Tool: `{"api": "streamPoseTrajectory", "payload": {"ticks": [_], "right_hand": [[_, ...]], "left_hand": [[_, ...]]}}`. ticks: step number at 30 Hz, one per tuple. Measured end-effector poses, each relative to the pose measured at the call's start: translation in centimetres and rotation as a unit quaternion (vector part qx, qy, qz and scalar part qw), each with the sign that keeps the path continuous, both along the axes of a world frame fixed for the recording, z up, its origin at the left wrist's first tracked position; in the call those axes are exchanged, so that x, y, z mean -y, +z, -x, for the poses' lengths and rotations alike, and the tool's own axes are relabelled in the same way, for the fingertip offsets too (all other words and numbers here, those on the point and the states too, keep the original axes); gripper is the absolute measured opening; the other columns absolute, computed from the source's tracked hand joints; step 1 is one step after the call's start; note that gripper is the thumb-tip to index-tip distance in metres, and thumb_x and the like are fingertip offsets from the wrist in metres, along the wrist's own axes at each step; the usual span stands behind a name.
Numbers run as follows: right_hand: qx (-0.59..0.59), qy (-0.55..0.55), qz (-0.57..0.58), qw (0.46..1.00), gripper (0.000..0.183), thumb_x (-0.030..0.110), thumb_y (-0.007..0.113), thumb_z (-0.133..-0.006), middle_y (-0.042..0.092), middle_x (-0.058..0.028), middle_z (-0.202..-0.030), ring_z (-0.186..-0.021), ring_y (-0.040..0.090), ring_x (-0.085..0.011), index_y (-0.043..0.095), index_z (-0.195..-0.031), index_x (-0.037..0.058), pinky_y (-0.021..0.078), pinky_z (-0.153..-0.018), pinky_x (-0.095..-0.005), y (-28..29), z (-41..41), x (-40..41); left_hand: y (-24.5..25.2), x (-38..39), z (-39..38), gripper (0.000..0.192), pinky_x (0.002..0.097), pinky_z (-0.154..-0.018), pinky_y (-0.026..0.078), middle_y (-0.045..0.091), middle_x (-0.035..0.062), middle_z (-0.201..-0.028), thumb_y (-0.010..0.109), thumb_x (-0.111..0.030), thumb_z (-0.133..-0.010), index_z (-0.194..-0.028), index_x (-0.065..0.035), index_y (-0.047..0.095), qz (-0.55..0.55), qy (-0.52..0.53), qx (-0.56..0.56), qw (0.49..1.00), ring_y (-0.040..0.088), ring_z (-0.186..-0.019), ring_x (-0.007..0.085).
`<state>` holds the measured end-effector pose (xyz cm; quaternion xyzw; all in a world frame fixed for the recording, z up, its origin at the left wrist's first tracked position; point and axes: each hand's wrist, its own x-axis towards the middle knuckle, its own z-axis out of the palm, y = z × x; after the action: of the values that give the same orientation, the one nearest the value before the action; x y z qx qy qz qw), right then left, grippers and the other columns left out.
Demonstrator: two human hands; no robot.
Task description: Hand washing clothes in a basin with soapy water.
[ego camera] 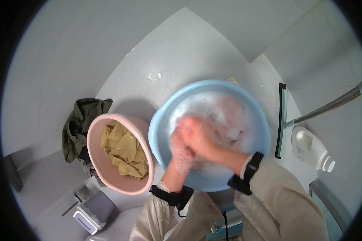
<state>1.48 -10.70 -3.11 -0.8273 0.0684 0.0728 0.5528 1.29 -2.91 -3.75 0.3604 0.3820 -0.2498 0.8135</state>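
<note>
A light blue plastic basin (263, 132) holds soapy water and a soaked pinkish cloth (233, 114). Over its left half my left hand (181, 144) and my right hand (197, 132) press together, both wet and blurred by motion. Foam covers my left wrist. Whether any cloth is caught between the palms cannot be told, and the fingers are not distinct. Each forearm wears a black strap at the cuff of a beige sleeve. Left of the blue basin stands a pink plastic basin (92, 150) with a wet mustard-yellow cloth (125, 150) in it.
Dark green clothing (78, 126) lies beyond the pink basin, against the wall. A purple-grey bin (99, 208) is at the lower left. On the right are a floor squeegee (282, 120) with a metal pole and a white plastic jug (309, 147) with a cap.
</note>
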Motion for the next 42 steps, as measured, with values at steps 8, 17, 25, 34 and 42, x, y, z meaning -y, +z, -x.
{"api": "streamPoseTrajectory", "payload": {"ticks": [8,17,25,34,42], "right_hand": [[0.028,-0.028,0.077,0.996,0.026,0.030,0.048,-0.080,0.053,-0.0092,-0.080,-0.075,0.052,-0.0290,0.051,-0.069,0.0062,0.0396,-0.065,-0.0449,-2.2,-2.4,3.8],[0.005,0.148,0.203,0.968,0.063,0.031,0.066,-0.066,0.043,-0.0126,-0.114,-0.113,0.035,-0.0283,0.039,-0.116,0.0063,0.0232,-0.096,-0.0452,-2.9,3.4,8.4],[-0.073,0.146,0.118,0.979,0.056,0.022,0.068,-0.061,0.044,-0.0121,-0.115,-0.111,0.038,-0.0287,0.048,-0.111,0.0054,0.0278,-0.096,-0.0369,-3.3,3.0,9.9],[-0.059,-0.018,0.085,0.994,0.035,0.020,0.062,-0.067,0.058,-0.0136,-0.096,-0.092,0.054,-0.0285,0.056,-0.098,0.0042,0.0417,-0.080,-0.0336,9.9,3.9,13.9],[0.072,0.080,0.034,0.994,0.026,0.014,0.057,-0.070,0.060,-0.0117,-0.085,-0.081,0.057,-0.0229,0.055,-0.092,0.0020,0.0430,-0.072,-0.0308,29.3,4.7,13.3]], "left_hand": [[3.0,0.7,0.6,0.031,0.0339,-0.077,0.044,0.058,0.0072,-0.095,0.050,-0.031,-0.082,-0.099,-0.0052,0.053,0.153,-0.001,-0.111,0.982,0.055,-0.087,0.0191],[2.3,-5.5,-1.1,0.029,0.0282,-0.068,0.047,0.056,0.0069,-0.078,0.068,-0.013,-0.068,-0.087,0.0003,0.050,-0.427,-0.557,0.270,0.659,0.055,-0.071,0.0166],[13.1,-3.6,-3.0,0.027,0.0331,-0.062,0.042,0.052,0.0128,-0.072,0.069,-0.019,-0.064,-0.082,-0.0016,0.059,-0.479,-0.430,0.363,0.674,0.051,-0.067,0.0280],[26.8,-4.2,-2.7,0.022,0.0274,-0.062,0.039,0.046,0.0052,-0.068,0.068,-0.018,-0.068,-0.076,-0.0001,0.059,-0.515,-0.281,0.399,0.705,0.049,-0.067,0.0152],[29.9,-8.1,-0.8,0.011,0.0193,-0.056,0.037,0.055,-0.0026,-0.069,0.065,-0.012,-0.072,-0.076,-0.0043,0.059,-0.271,-0.137,0.381,0.873,0.048,-0.061,0.0055]]}}
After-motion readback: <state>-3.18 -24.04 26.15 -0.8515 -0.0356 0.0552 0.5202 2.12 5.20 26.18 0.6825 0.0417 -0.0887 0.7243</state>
